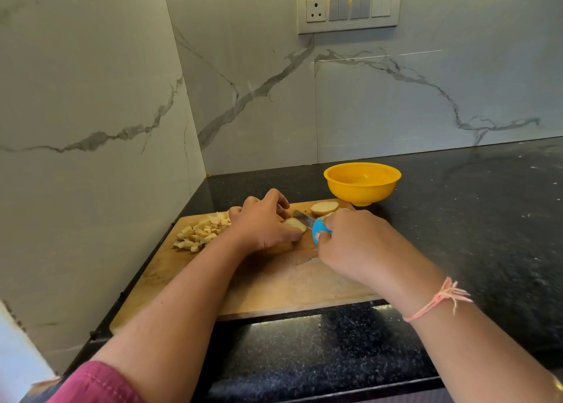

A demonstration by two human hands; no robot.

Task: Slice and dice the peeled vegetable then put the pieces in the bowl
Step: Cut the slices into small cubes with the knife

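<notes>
A wooden cutting board (289, 284) lay on the dark speckled bench (472, 220), tucked into the corner of the marble-veined walls. The left hand (265, 220) sat near the board's twelve o'clock edge, its fingers curled down over a pale piece of the peeled vegetable (297, 225), with the thumb on the near side, pinning it to the wood. The right hand (356, 244), at three o'clock from the left one, was wrapped round the blue handle of a small knife (313, 226). The short blade pointed toward ten o'clock and met the held piece at its right end; how far it had gone in could not be told. A round slice (324, 207) lay flat at the board's one o'clock corner, just beyond the blade. A heap of diced pieces (201, 232) rested at the board's ten o'clock side, just left of the left wrist. The yellow bowl (362, 194) stood on the bench at one o'clock, just off the board's far corner. A pink thread bracelet (438, 299) circled the right wrist, and a pink sleeve (97, 384) covered the left upper arm. A switch plate (348, 6) hung on the wall at twelve o'clock.
</notes>
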